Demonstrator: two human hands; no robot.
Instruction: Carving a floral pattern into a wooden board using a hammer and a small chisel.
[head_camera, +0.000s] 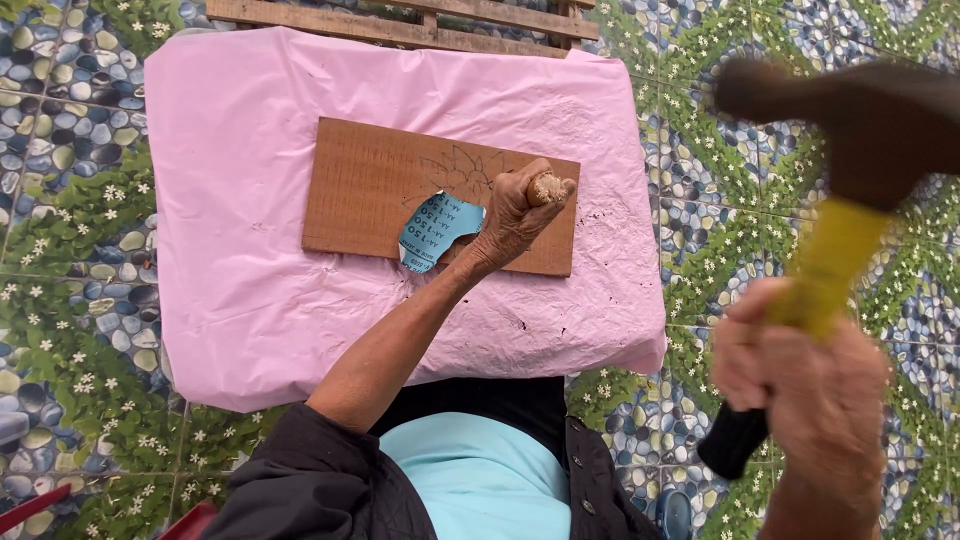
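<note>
The left hand (512, 218) is closed in a full fist around the worn wooden handle of a chisel (545, 188), whose frayed butt end pokes out above the thumb; the blade itself is hidden beneath the fist, so where its edge meets the wood cannot be told. It stands over the flat rectangular brown wooden board (370, 185), which lies on a pink plastic sheet (250, 280) spread over a low table. The right hand (800, 380) is wrapped tight round the yellow-and-black grip of a dark-headed hammer (860, 130), raised high and close to the camera, well apart from the chisel and blurred. To carve cleanly here, it seems best to keep the chisel steady on the pencilled flower outline (465, 172) drawn on the board just beside the fist, to bring the hammer head down square on the butt end and not on the thumb curled just below it, and to strike lightly enough that the cut follows the line. A torn scrap of blue paper (435, 232) rests on the board touching the left hand's heel; it could slide under the blade or hide part of the drawing. The board looks unclamped, so it may shift on the slick sheet. Around the table lies a floor of pebble-and-leaf patterned tiles (70, 200), with a slatted wooden frame (400, 22) at the sheet's far edge and something red (40, 500) low at the left.
</note>
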